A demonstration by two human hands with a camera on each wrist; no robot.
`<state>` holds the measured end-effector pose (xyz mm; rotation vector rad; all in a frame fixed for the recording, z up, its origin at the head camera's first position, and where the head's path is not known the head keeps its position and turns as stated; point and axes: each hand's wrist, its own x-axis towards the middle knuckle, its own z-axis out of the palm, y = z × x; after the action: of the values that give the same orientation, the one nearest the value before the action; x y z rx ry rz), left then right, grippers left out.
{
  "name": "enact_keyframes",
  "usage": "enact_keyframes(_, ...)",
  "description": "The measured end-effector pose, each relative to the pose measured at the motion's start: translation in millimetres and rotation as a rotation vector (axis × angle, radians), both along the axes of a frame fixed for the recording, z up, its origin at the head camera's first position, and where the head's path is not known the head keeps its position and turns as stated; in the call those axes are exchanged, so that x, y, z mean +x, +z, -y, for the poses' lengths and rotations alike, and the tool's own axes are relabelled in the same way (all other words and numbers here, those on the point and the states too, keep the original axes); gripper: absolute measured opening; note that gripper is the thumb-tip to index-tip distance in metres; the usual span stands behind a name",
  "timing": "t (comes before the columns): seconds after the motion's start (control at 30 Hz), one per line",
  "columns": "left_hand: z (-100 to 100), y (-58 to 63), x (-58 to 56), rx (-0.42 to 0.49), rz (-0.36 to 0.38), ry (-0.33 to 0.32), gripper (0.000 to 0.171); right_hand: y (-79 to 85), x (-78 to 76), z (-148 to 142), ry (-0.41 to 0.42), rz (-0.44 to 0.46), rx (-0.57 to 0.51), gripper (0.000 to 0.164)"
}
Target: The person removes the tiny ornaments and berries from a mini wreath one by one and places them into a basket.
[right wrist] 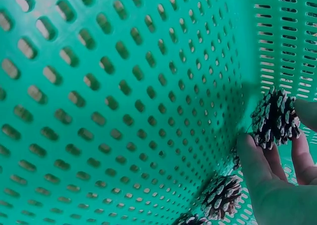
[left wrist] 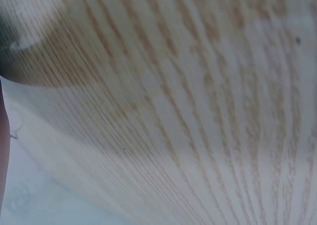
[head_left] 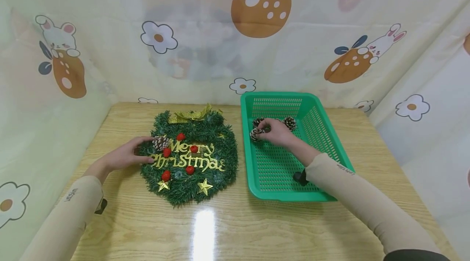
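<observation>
A green wreath [head_left: 227, 147] lies flat on the table, bearing gold "Merry Christmas" lettering [head_left: 198, 161], red berries, gold stars and a frosted pine cone [head_left: 160, 142] at its upper left. My left hand [head_left: 126, 154] rests at the wreath's left edge, fingertips beside that cone and thumb by the lettering. Inside the green basket [head_left: 253, 171], my right hand [head_left: 277, 132] pinches a white-tipped pine cone [right wrist: 275, 118] between thumb and fingers near the left wall. The left wrist view holds mostly blurred wood grain.
More pine cones lie in the basket, one [head_left: 289, 122] to the right of the hand and another [head_left: 258, 122] behind it. A gold bow [head_left: 189, 116] tops the wreath. Patterned cloth [head_left: 205, 61] hangs behind the wooden table [head_left: 158, 228].
</observation>
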<state>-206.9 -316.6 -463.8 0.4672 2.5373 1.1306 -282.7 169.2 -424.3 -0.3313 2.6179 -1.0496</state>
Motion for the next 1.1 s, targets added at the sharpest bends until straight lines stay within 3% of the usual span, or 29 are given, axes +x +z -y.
enact_keyframes(0.47,0,0.7,0.0,-0.005,-0.002,-0.002,0.077,-3.8,1.6,-2,0.041,0.011,0.094,0.025)
enact_keyframes(1.1,1,1.8,-0.6,-0.01,-0.013,-0.007,0.077,11.1,-0.5,-3,0.043,0.038,0.06,0.039)
